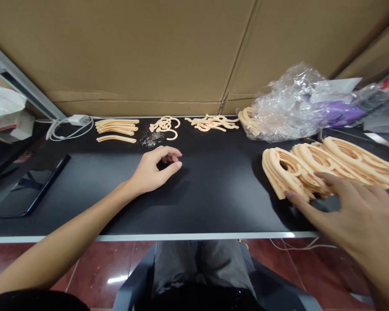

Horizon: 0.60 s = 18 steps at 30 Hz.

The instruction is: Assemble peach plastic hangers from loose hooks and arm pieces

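My left hand (155, 169) rests above the middle of the black tabletop (207, 203), its fingers curled in and holding nothing. The nearest things to it are a small scatter of crumbs (151, 139) and a bundle of straight peach-coloured strips (116, 127). My right hand (350, 211) spreads over the near end of several stacks of peach-coloured moulded oval frames (324, 164), touching them with its fingertips. Along the back lie curled peach-coloured pieces (164, 127) and a tangled heap of peach-coloured strips (212, 123).
A crumpled clear plastic bag (288, 108) covers more peach-coloured pieces at the back right. A dark tablet or phone (32, 185) lies at the left, behind it a white charger (78, 120) with its cable. Cardboard sheets (123, 52) stand behind the table.
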Available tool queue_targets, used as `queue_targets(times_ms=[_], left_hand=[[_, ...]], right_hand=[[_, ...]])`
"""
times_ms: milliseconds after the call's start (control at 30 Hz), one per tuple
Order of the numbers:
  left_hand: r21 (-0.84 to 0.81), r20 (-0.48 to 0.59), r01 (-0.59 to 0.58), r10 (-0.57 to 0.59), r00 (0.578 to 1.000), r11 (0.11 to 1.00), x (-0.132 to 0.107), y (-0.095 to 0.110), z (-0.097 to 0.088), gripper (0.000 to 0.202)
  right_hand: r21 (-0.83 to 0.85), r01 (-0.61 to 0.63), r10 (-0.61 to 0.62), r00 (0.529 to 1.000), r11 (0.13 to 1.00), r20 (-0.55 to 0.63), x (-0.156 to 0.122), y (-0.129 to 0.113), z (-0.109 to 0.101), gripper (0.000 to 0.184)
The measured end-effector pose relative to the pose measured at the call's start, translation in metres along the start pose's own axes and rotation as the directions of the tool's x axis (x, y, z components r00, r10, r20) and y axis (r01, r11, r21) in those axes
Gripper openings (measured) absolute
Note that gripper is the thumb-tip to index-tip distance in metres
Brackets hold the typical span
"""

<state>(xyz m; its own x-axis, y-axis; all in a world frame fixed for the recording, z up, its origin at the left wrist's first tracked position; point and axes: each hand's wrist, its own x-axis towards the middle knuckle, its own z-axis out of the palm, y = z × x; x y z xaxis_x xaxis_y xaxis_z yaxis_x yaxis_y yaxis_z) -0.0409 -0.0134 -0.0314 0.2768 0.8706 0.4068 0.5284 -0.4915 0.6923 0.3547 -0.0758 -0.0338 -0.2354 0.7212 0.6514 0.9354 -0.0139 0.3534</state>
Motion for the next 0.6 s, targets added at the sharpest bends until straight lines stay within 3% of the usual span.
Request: queue_targets(times_ms=[267,400,500,600], left_hand=[[0.02,0.002,-0.014,0.014,1.0,1.0,0.0,0.0,0.0,0.023],[0.026,0.002,-0.018,0.018,1.0,0.999,0.0,0.001,0.001,0.022],[0.047,-0.01,-0.021,0.022,1.0,0.999,-0.001,0.0,0.002,0.021],[0.125,-0.047,-0.018,0.024,0.999,0.992,-0.001,-0.003,0.003,0.019]], right_hand=[[0.019,-0.036,0.035,0.998,0.999,0.057,0.0,-0.004,-0.003,0.088],[0.005,-0.043,0.044,0.997,0.999,-0.066,0.01,-0.006,-0.01,0.076],[0.174,0.038,-0.018,0.993,0.984,-0.115,0.035,-0.022,-0.02,0.058],[0.439,0.124,-0.108,0.992,0.89,-0.063,0.073,-0.061,-0.023,0.046]])
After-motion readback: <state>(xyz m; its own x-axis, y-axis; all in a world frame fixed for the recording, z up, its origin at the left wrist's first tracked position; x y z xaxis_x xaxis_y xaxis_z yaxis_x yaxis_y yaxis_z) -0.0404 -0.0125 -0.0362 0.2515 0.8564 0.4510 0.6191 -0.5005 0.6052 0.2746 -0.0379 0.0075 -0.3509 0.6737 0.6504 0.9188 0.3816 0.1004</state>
